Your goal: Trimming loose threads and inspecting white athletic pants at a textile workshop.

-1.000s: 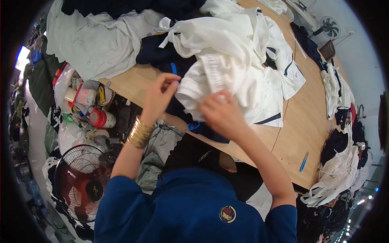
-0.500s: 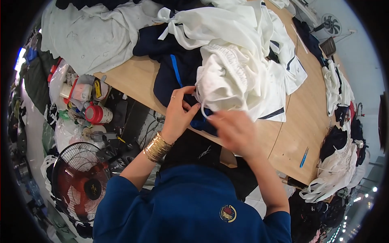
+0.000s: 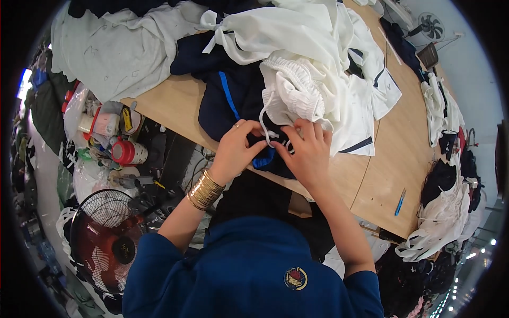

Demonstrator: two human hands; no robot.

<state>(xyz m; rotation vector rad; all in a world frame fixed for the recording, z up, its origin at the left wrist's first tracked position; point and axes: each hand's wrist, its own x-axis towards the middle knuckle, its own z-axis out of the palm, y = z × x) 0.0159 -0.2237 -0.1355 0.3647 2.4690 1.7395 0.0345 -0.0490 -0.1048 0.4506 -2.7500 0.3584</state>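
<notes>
A white garment with a gathered elastic waistband (image 3: 305, 103) lies bunched on the table edge in front of me. From it a white drawstring (image 3: 262, 117) loops down between my hands. Thumb and fingers of my left hand (image 3: 236, 149) pinch the cord, and gold bangles circle that wrist. My right hand (image 3: 310, 156) meets it from the other side, its thumb and forefinger closed on the cord close to the left fingertips. Under both lies a navy garment (image 3: 212, 108) with a bright blue strip (image 3: 229, 95). The fingertips partly hide the cord's end.
A wooden table (image 3: 379, 185) carries more white clothing and a grey cloth (image 3: 122, 53). A blue pen-like tool (image 3: 400, 202) lies at its right. On the left stand a fan (image 3: 108, 241) and a red-lidded jar (image 3: 129, 152). White garments (image 3: 442, 217) hang over the right side.
My right hand, blurred before, has drawn in beside the left and now pinches the cord. The drawstring loop has shifted, and the waistband has folded over a little.
</notes>
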